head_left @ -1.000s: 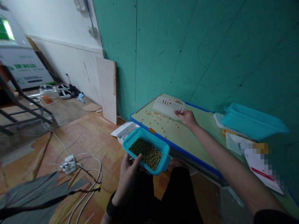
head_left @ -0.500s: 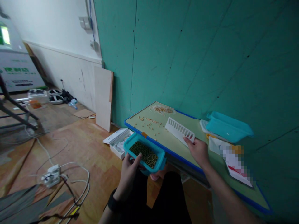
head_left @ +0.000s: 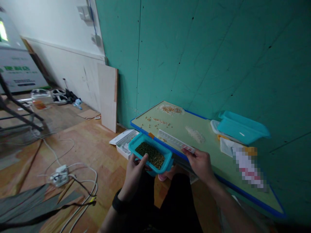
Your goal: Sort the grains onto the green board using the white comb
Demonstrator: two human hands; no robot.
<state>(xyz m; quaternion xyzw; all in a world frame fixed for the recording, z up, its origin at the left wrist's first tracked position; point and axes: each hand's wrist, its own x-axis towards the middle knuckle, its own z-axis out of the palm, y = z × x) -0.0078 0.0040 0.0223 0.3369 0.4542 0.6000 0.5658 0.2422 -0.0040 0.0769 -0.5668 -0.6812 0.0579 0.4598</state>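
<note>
My left hand [head_left: 135, 168] grips the near side of a turquoise plastic container [head_left: 167, 163], thumb over its rim. Dark green beans [head_left: 150, 153] lie inside it, with paler ones towards the right end. In my right hand [head_left: 199, 161] is a white slotted plastic strip [head_left: 173, 139], held by its right end and tilted above the near edge of the table [head_left: 213, 152]. Its left end reaches close to the container's far rim. On the tabletop lie scattered tan beans [head_left: 159, 121], a pile of tan grains [head_left: 171, 109] and a patch of white grains [head_left: 195, 134].
A second turquoise container [head_left: 243, 127] stands on the table's right, beside a white lid and a blurred packet [head_left: 250, 170]. Below the table's left end is an open white box [head_left: 122, 144]. A power strip [head_left: 59, 174] and cables lie on the floor.
My right hand has brought the slotted strip nearer and to the left, tipping it flatter. The patch of white grains behind it has come into view. My left hand still holds the container.
</note>
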